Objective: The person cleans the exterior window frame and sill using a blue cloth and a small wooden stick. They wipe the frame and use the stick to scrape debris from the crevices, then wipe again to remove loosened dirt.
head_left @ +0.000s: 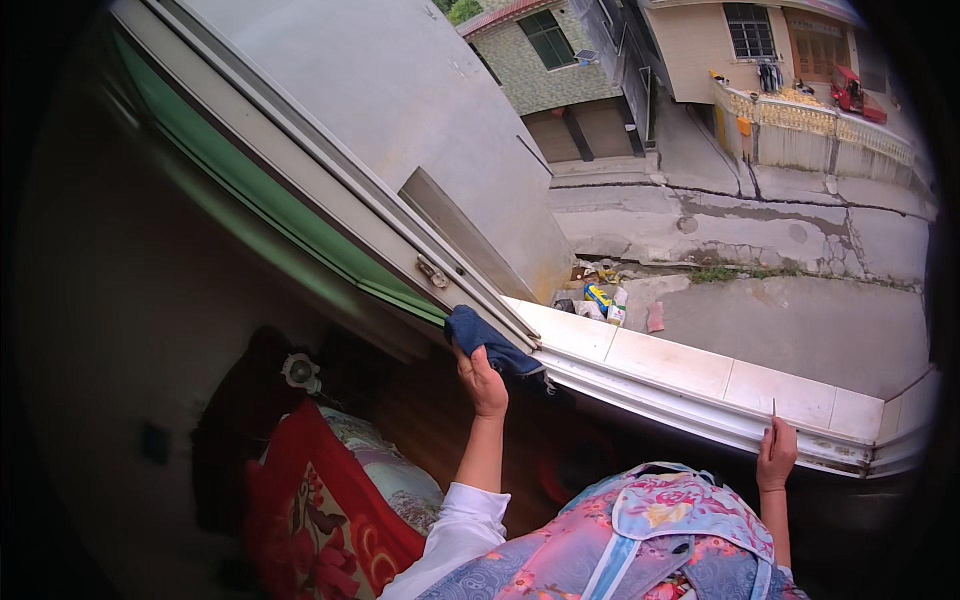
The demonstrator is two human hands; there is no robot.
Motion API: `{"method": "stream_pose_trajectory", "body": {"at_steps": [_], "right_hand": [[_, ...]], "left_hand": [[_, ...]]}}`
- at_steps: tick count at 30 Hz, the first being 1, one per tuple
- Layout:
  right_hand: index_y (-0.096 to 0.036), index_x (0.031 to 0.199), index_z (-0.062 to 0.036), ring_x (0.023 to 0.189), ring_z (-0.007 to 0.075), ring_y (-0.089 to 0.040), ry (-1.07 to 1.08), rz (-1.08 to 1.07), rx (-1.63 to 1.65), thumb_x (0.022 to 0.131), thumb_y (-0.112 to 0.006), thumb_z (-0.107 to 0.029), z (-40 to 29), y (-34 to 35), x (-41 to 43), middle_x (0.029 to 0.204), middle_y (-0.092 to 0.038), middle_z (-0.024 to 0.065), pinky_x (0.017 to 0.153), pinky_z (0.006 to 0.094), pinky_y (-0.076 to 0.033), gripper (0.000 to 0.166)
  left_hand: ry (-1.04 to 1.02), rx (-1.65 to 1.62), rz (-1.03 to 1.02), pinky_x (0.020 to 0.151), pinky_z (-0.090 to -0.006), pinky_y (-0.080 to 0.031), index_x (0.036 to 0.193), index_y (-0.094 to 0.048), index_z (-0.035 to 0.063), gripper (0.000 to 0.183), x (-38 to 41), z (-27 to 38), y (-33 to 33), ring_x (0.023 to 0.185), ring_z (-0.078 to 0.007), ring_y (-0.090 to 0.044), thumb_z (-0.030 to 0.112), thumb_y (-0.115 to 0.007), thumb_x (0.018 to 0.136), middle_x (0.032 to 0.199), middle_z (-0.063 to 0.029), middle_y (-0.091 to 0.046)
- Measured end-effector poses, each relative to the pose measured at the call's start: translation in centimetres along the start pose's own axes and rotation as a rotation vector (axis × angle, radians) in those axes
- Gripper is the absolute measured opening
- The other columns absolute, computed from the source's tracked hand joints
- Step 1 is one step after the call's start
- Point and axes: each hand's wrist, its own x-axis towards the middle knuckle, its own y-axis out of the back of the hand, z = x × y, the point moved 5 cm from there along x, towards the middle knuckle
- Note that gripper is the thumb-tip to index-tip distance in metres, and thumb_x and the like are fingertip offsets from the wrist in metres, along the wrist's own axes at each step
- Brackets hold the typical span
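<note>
My left hand [480, 379] holds a dark blue cloth [487, 341] against the lower corner of the sliding window's frame [330, 169], just below its latch [433, 271]. At the right, my right hand [778, 454] pinches a thin, pointed stick-like tool [774, 407] that stands up over the white window track [667, 397]; its exact kind cannot be told. Dark grime marks the right end of the track. Beyond the track lies a sill of white tiles [667, 355].
A red floral blanket [330, 510] and a small fan-like device [301, 373] are at the lower left. Outside, far below, are a concrete yard [795, 322], litter bags [598, 298], a road and houses. A plain wall [390, 97] rises beyond the window.
</note>
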Motion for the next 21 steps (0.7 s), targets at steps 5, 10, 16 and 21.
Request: {"method": "stream_pose_trajectory", "body": {"at_steps": [5,10,16,21], "right_hand": [[-0.059,0.107,0.0028,0.08,0.0353,-0.054,-0.097,-0.001,0.022,0.09,-0.054,-0.008,3.5,-1.0,1.8,0.091,-0.059,0.0187,0.074,0.0409,-0.045,0.02],[-0.058,0.106,0.0032,0.08,0.0349,-0.053,0.023,-0.029,0.057,0.089,-0.053,-0.007,2.9,-1.3,1.9,0.087,-0.057,0.0183,0.074,0.0434,-0.042,0.02],[-0.058,0.105,-0.001,0.075,0.0343,-0.052,-0.015,-0.071,0.159,0.089,-0.054,-0.011,6.5,-2.8,0.8,0.082,-0.053,0.0165,0.069,0.0423,-0.041,0.019],[-0.059,0.101,-0.0042,0.072,0.0328,-0.053,0.099,-0.082,0.176,0.086,-0.057,-0.011,8.4,-5.0,0.2,0.079,-0.054,0.0137,0.067,0.0427,-0.041,0.016]], "left_hand": [[-0.319,0.461,0.021,0.108,-0.04,-0.032,0.133,-0.049,-0.0052,0.043,0.8,4.6,-0.9,0.125,-0.0352,-0.046,0.019,-0.043,0.098,0.136,-0.0211,-0.05],[-0.448,0.517,0.058,0.109,-0.0429,-0.029,0.129,-0.05,-0.006,0.042,1.0,8.8,-2.0,0.124,-0.0394,-0.044,0.019,-0.044,0.096,0.135,-0.0238,-0.048],[-0.597,0.689,0.188,0.109,-0.0508,-0.027,0.135,-0.046,-0.0046,0.048,-0.3,12.3,-4.5,0.127,-0.0458,-0.039,0.026,-0.047,0.098,0.139,-0.0258,-0.043],[-0.727,0.817,0.171,0.11,-0.0528,-0.025,0.136,-0.044,-0.0045,0.051,-0.4,15.1,-5.7,0.13,-0.046,-0.037,0.03,-0.046,0.099,0.14,-0.0268,-0.042]]}}
